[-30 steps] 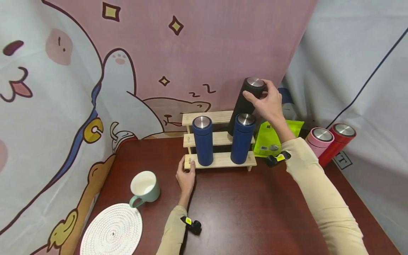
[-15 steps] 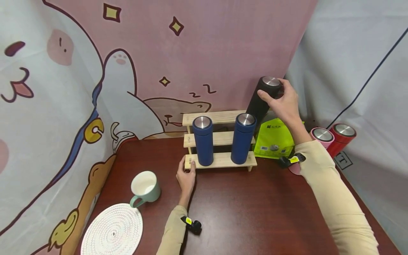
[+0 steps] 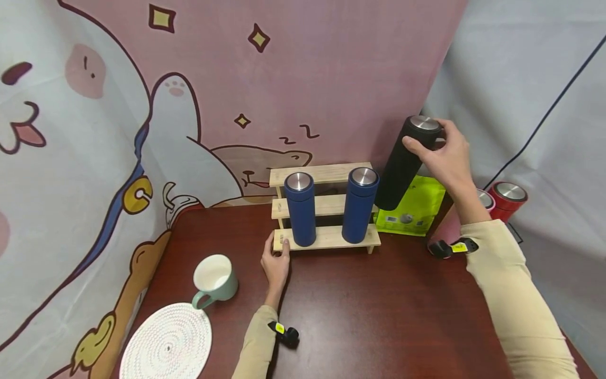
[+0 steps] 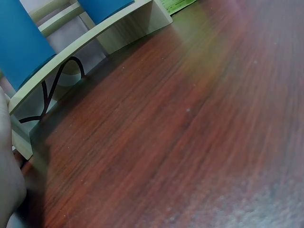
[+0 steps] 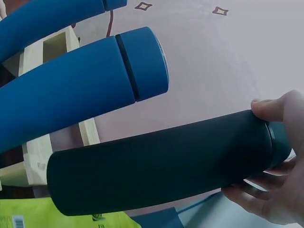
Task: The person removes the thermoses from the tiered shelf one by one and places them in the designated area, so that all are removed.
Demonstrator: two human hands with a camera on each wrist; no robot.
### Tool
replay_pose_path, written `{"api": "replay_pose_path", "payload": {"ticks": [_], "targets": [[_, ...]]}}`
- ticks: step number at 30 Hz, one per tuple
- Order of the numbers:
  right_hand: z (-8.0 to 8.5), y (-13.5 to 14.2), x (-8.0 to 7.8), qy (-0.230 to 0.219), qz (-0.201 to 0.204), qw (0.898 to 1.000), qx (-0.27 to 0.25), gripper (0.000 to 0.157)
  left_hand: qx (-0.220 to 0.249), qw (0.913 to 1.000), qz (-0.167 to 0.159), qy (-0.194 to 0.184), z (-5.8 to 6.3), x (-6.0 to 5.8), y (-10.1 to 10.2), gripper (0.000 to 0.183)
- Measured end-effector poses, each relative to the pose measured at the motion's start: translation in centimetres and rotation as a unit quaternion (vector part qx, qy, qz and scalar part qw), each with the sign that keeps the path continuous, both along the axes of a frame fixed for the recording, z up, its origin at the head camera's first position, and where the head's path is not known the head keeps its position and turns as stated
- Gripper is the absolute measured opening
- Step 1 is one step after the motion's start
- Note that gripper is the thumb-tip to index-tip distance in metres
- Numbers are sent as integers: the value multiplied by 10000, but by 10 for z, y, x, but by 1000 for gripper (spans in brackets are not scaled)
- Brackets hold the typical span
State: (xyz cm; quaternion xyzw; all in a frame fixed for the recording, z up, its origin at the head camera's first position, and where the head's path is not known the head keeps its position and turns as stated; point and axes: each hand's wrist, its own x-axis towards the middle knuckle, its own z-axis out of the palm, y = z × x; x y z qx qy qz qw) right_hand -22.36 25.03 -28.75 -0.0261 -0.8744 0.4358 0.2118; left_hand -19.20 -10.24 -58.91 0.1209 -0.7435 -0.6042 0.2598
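My right hand (image 3: pixel 447 160) grips a black thermos bottle (image 3: pixel 402 168) near its silver-topped lid. The bottle hangs tilted in the air just right of a three-step wooden rack (image 3: pixel 326 239); in the right wrist view its whole dark side (image 5: pixel 156 166) shows, with thumb and fingers around the lid end. Two blue thermos bottles stand upright on the rack's lowest step, a left one (image 3: pixel 301 216) and a right one (image 3: pixel 358 210). My left hand (image 3: pixel 275 266) holds the left end of that lowest step, thumb on top. Only its edge (image 4: pixel 7 185) shows in the left wrist view.
A bright green pouch (image 3: pixel 409 210) stands right of the rack, behind the black bottle. Farther right are a pink bottle (image 3: pixel 447 226), partly hidden by my forearm, and a red bottle (image 3: pixel 508 197). At left are a green mug (image 3: pixel 222 284) and a round white woven mat (image 3: pixel 165 342).
My right hand has carried the black thermos bottle rightward, from behind the right blue bottle at the rack to beyond the rack's right end. The left hand has stayed in place.
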Motion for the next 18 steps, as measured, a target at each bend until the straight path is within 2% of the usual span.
{"api": "replay_pose_path", "payload": {"ticks": [5,18], "targets": [[-4,9,11,-233,5,9997,-19,75,-26,10000,-4,49,1,1,1,49],[-29,26,38,-67,35,9986,527,76,37,10000,-21,-47,0,0,0,49]]}}
